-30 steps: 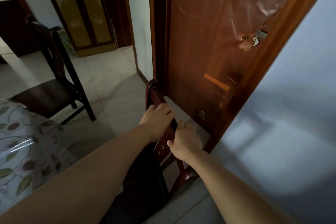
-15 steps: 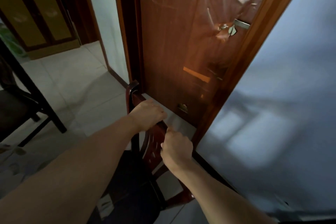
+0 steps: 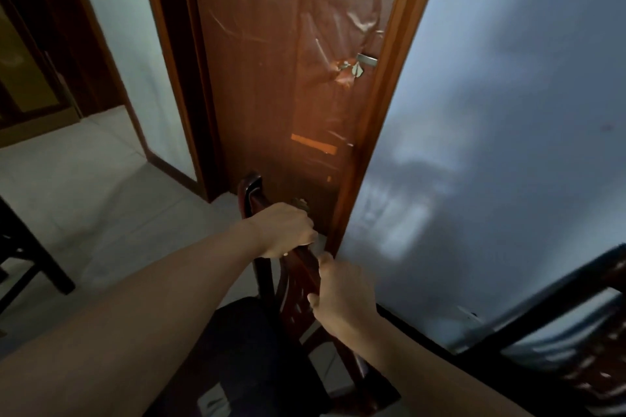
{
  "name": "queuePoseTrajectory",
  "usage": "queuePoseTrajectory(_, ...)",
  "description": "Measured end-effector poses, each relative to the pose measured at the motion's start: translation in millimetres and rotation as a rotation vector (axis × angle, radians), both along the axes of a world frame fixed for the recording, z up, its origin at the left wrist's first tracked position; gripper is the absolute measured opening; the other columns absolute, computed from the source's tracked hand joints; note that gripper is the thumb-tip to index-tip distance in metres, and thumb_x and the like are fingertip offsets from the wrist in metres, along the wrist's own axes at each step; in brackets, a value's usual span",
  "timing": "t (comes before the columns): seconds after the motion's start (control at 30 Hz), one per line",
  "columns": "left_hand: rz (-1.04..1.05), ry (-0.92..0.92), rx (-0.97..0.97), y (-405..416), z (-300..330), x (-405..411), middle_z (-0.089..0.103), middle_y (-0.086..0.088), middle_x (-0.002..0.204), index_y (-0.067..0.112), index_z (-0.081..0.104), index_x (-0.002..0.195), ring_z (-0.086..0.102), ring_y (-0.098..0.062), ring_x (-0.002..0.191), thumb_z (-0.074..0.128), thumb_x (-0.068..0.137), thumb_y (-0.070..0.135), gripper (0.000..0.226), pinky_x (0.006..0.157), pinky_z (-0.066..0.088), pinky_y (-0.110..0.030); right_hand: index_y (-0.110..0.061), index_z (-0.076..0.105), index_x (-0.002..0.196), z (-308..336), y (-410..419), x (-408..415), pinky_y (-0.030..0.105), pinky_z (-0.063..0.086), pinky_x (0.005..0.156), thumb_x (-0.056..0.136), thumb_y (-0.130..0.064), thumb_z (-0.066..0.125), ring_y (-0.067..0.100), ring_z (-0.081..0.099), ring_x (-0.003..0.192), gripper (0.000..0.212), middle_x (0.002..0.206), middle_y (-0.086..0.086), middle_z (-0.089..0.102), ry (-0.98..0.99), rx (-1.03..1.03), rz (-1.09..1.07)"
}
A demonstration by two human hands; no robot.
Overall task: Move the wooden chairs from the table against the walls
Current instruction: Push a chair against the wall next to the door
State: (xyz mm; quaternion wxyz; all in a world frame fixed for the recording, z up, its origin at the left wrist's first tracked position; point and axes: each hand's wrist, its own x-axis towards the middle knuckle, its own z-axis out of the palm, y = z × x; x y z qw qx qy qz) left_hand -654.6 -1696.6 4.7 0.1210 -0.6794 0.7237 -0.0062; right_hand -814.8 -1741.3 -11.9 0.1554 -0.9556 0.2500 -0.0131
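Note:
A dark red-brown wooden chair stands right in front of me, its carved backrest facing a brown wooden door. My left hand is closed over the top rail of the backrest. My right hand grips the same backrest lower down, on its right side. The dark seat lies below my forearms. A second dark chair stands at the lower right, with its back to the pale wall.
The wooden door with torn film and a metal handle rises close behind the chair. Legs of another dark chair show at the left edge on the pale tiled floor. A cabinet stands at the far left.
The view has swung to the right and closer to the door. The table and most of the left chair have left the frame; a chair by the wall has come into view. Both hands keep hold of the backrest.

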Motion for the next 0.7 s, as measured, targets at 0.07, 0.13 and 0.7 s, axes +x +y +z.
queuePoseTrajectory(0.07,-0.045,-0.009,-0.014,-11,6,-13,0.055,-0.006,0.082,0.01,0.056,0.086,0.056,-0.027,0.082,0.058,0.082,0.001,0.01,0.059,0.035,-0.031,-0.019,0.051,0.108,8,-9,-16,0.025,0.038,0.064,0.084,-0.033,0.066,0.015,0.061,0.084,0.032,0.088,-0.005,0.057,0.034,-0.036,-0.02)
queuePoseTrajectory(0.13,-0.073,-0.018,-0.023,-24,12,-25,0.058,-0.007,0.086,0.01,0.057,0.09,0.057,-0.029,0.083,0.06,0.08,0.002,0.013,0.059,0.035,-0.032,-0.019,0.05,0.108,16,-22,-30,0.027,0.04,0.065,0.084,-0.035,0.065,0.018,0.062,0.086,0.033,0.094,-0.001,0.061,0.053,-0.07,-0.028)
queuePoseTrajectory(0.7,0.079,-0.122,-0.022,-234,21,-91,0.063,-0.008,0.096,0.014,0.057,0.107,0.061,-0.031,0.089,0.06,0.082,0.013,0.025,0.06,0.032,-0.032,-0.019,0.051,0.11,27,-261,-86,0.03,0.036,0.068,0.08,-0.031,0.067,0.03,0.063,0.091,0.036,0.099,0.007,0.063,0.1,-0.182,-0.01)
